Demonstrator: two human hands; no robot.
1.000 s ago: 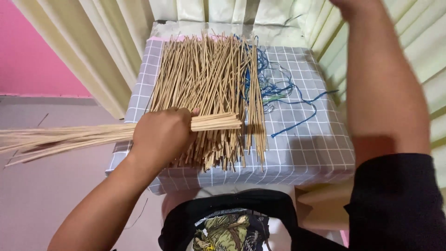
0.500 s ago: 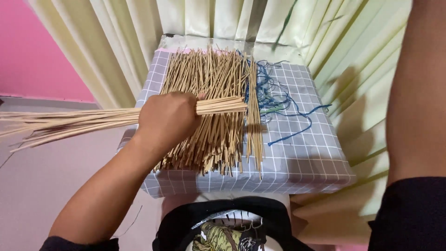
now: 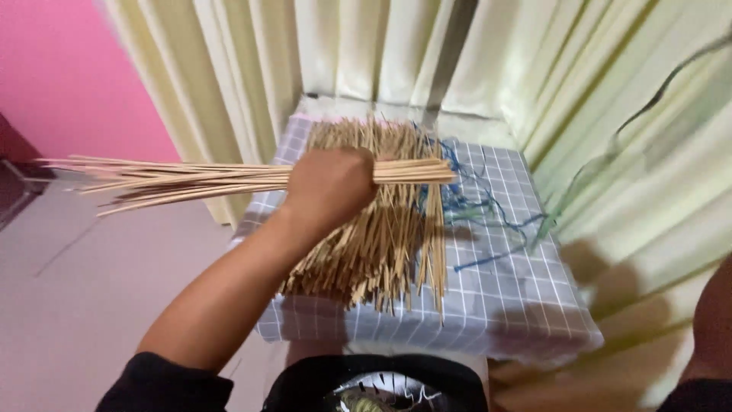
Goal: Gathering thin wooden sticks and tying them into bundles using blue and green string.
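Here the left hand point(image 3: 329, 185) has its fingers wrapped tight around a bundle of thin sticks point(image 3: 191, 177), held above the tabletop point(image 3: 503, 305). One bundle looks gathered; a big loose heap of sticks point(image 3: 374, 244) remains beneath. The bundle lies roughly level, its long end pointing left. Only the right forearm shows.

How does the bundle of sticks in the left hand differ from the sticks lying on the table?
The bundle is gripped in the left hand, lifted and pointing sideways; the pile of sticks lies loose on the checked cloth, running front to back. The bundle is thinner. Both are pale, thin sticks.
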